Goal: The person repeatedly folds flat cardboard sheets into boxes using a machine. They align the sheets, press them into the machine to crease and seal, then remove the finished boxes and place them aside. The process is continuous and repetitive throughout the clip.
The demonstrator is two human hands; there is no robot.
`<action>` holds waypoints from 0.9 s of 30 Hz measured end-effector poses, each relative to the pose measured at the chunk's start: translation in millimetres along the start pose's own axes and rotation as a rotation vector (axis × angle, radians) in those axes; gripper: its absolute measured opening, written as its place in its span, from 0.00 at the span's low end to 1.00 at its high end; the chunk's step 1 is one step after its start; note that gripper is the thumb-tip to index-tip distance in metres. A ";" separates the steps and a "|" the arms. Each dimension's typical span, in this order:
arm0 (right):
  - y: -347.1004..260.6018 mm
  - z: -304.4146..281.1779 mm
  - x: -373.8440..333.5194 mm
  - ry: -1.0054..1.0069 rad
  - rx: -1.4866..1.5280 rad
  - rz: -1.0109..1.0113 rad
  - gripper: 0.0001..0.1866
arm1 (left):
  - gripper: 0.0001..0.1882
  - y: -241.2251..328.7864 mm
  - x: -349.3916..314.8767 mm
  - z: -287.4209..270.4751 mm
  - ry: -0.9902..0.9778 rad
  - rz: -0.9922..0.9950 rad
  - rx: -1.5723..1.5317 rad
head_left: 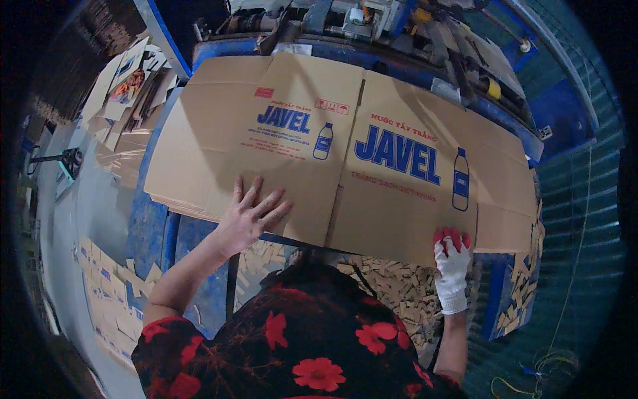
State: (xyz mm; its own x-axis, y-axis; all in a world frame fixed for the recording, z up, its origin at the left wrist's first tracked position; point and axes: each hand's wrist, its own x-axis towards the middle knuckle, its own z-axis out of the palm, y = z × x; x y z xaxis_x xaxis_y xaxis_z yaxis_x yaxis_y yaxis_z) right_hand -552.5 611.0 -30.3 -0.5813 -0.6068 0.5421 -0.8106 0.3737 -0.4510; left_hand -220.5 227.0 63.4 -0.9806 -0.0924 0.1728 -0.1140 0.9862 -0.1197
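A wide, flat cardboard box blank [292, 193] with blue and red print lies across the blue machine table in front of me. Bare and with fingers spread, my left hand [249, 218] rests flat on its near left part. My right hand [452, 266], in a white glove with red fingertips, is at the near edge on the right. Its fingers lie on top of the cardboard, close beside each other; the thumb is hidden. At the left end, edges of several more blanks [183, 207] show beneath the top one.
A blue machine [372, 58] with metal parts runs along the far side. Cardboard scraps [392, 292] cover the floor below the near edge. Stacked cardboard [129, 143] stands at left, with printed sheets [106, 292] lower down. A green corrugated wall [571, 219] rises at right.
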 end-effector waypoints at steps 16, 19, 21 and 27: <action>-7.6 19.4 77.4 -0.022 -0.332 -0.167 0.07 | 0.34 -32.8 30.4 9.7 0.167 -0.064 -0.173; -0.1 31.1 116.0 -0.141 -0.400 -0.215 0.06 | 0.36 -55.4 55.6 15.9 0.279 -0.094 -0.185; 10.6 36.2 138.8 -0.097 -0.614 -0.480 0.08 | 0.36 -67.9 73.5 22.4 0.252 -0.122 -0.219; 50.4 75.6 224.9 -0.231 -0.527 -0.250 0.13 | 0.31 -109.4 143.8 52.9 0.230 -0.155 -0.259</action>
State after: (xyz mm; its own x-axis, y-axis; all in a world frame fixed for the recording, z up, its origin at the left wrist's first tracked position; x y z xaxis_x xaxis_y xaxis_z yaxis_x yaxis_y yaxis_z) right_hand -718.7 440.3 15.2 -0.3870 -0.8346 0.3920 -0.8804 0.4608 0.1119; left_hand -357.5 98.5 49.6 -0.8899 -0.2395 0.3881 -0.1855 0.9675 0.1716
